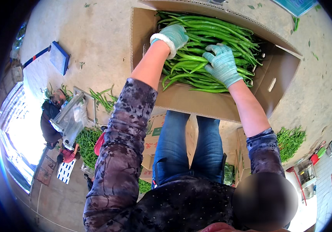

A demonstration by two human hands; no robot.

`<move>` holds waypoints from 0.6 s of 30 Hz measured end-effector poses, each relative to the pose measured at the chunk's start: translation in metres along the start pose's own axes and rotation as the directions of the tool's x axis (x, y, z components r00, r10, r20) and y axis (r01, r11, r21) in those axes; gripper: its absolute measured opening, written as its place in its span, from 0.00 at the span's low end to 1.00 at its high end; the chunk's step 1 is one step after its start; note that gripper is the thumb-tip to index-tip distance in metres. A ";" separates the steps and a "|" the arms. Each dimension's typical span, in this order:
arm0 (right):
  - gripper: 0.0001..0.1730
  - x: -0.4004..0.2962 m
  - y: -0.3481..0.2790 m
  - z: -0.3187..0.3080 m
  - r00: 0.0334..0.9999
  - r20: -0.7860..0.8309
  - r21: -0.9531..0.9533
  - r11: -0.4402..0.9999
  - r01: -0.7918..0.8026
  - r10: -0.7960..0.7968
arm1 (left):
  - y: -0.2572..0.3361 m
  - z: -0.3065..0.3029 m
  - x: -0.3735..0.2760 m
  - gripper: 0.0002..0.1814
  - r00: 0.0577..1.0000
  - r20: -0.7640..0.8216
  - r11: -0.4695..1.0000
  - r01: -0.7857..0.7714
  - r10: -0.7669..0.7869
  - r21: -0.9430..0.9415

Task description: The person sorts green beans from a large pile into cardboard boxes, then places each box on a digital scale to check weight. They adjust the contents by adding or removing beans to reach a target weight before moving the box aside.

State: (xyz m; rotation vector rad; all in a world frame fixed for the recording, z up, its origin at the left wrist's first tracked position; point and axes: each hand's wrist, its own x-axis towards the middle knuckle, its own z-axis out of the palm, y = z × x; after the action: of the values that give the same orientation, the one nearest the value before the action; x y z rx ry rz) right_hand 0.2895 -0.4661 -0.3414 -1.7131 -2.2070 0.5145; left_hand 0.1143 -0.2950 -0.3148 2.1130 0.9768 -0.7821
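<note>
Long green chili peppers (212, 29) lie lengthwise, roughly side by side, in an open cardboard box (195, 103) before me. My left hand (174, 37), in a light green knit glove with a white cuff, presses on the peppers at the box's left end. Its fingertips are hidden among them. On the middle of the pile rests my right hand (222, 64), gloved alike, with its fingers curved and spread. A pepper's tip lies between its thumb and forefinger; whether that hand grips anything is unclear.
Printed cartons (154, 136) stand by my legs. Pepper heaps lie on the floor at left (89, 145) and right (290, 142). A blue platform scale (59, 58) stands at left, near a crouching person (51, 121). A teal-edged surface (298, 5) is at the top right.
</note>
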 end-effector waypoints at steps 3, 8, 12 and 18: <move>0.21 -0.001 0.003 0.002 1.000 -0.001 0.013 1.000 0.015 -0.015 | 0.032 -0.011 -0.025 0.29 0.966 -0.239 0.995 0.100 -0.098 -0.006; 0.22 0.005 -0.009 0.000 1.000 -0.017 -0.002 1.000 0.019 -0.019 | 0.075 -0.011 -0.028 0.16 0.993 -0.077 0.898 0.114 -0.089 0.425; 0.25 0.000 -0.008 -0.001 1.000 -0.018 0.002 1.000 0.000 0.000 | 0.080 0.014 -0.003 0.16 0.969 -0.174 0.902 0.231 -0.178 0.365; 0.34 -0.004 -0.001 0.004 1.000 0.024 0.106 0.994 -0.017 0.014 | 0.053 0.001 -0.044 0.14 0.949 -0.224 0.921 0.280 -0.222 0.272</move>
State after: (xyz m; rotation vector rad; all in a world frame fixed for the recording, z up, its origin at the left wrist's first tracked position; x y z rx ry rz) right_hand 0.2878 -0.4710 -0.3445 -1.6790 -2.1425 0.6465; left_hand 0.1337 -0.3400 -0.2663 2.3869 1.3240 -0.9169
